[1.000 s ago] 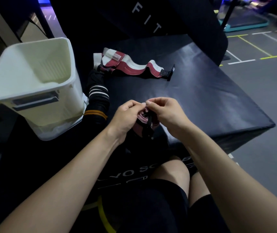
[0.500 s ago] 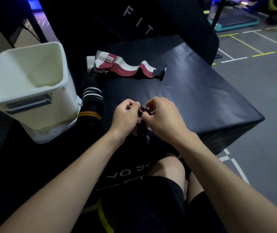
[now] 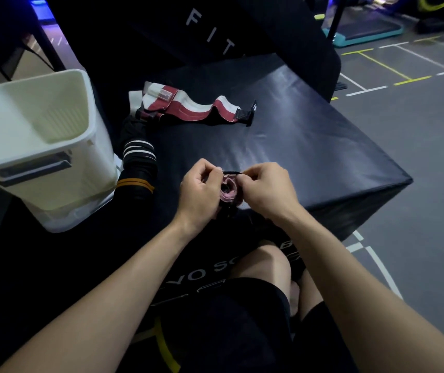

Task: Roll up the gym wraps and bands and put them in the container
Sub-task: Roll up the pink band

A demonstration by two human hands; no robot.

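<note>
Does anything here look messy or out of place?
Only mildly. A red and white wrap lies loose and wavy on the black pad, not rolled. Dark bands sit heaped beside the white bin. Both hands, left and right, pinch a rolled wrap.

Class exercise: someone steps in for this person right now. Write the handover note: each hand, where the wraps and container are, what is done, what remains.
Left hand and right hand: both pinch the partly rolled red wrap between them, above the black pad.
Red-and-white wrap: unrolled, lying farther back on the pad.
Black bands: lying beside the white container, not rolled.
Container: at left; nothing visible inside from this angle.
Left: finish this roll, bin it, then roll and bin the rest.
</note>
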